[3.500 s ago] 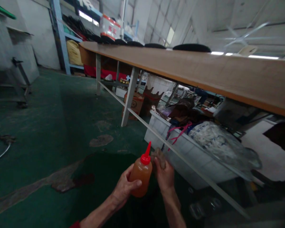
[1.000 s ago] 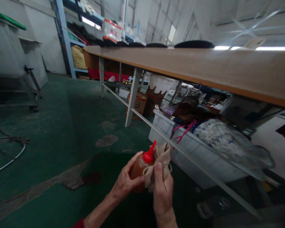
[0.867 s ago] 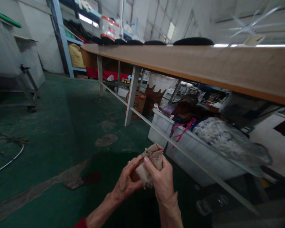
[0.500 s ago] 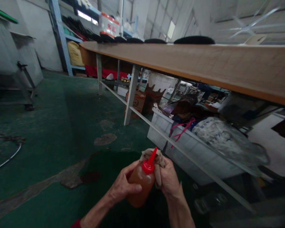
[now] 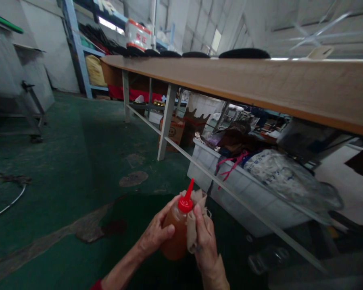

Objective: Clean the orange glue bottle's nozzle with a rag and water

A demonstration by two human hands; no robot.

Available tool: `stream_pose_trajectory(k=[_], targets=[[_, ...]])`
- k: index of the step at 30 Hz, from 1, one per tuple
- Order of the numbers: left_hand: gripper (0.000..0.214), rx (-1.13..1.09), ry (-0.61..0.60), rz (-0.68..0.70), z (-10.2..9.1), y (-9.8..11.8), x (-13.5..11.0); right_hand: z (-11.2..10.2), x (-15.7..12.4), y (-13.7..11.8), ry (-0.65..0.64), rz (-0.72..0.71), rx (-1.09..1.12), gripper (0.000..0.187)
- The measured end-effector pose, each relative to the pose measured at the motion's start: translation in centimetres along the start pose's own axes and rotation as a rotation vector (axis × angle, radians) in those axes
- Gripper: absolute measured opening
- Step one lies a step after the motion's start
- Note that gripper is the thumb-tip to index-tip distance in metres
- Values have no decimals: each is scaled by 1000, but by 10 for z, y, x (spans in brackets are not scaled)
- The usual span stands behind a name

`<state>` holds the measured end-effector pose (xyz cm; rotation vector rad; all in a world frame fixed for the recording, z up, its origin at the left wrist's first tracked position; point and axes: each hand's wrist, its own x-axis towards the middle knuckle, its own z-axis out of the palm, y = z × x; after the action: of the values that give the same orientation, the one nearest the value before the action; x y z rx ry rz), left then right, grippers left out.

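Observation:
My left hand (image 5: 157, 231) is wrapped round a clear squeeze bottle (image 5: 173, 237) of amber-brown liquid, its thumb across the front. The bottle stands nearly upright, with a red cap and a pointed red nozzle (image 5: 188, 191) tilting slightly right. On its right side, my right hand (image 5: 205, 237) grips a crumpled beige cloth (image 5: 191, 231) and presses it against the bottle. Part of the cloth shows behind the cap. The fingers of my left hand behind the bottle are hidden.
A long wooden-topped table (image 5: 230, 76) on white metal legs crosses ahead. Beneath it sits a white plastic bin (image 5: 230, 193) heaped with bags and cloth; cardboard boxes (image 5: 174, 131) stand farther back. A clear jar (image 5: 268, 259) lies at lower right. Green floor (image 5: 103, 153) spreads leftward.
My right hand has come round from behind the cap to the bottle's right side, bringing the cloth along. The bottle has shifted slightly left and stands a little straighter.

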<state>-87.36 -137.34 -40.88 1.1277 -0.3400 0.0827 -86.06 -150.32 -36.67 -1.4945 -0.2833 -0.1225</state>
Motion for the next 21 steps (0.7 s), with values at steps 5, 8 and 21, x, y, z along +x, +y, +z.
stream_pose_trajectory(k=[5,8,21], targets=[[69,0,-17,48,3,5,2,4,-1,0,-31,41,209,37],[59,50,34,39,4,5,1,8,0,-5,105,155,339,37],[45,172,305,33,-1,0,3,9,2,-3,168,-767,-647,28]])
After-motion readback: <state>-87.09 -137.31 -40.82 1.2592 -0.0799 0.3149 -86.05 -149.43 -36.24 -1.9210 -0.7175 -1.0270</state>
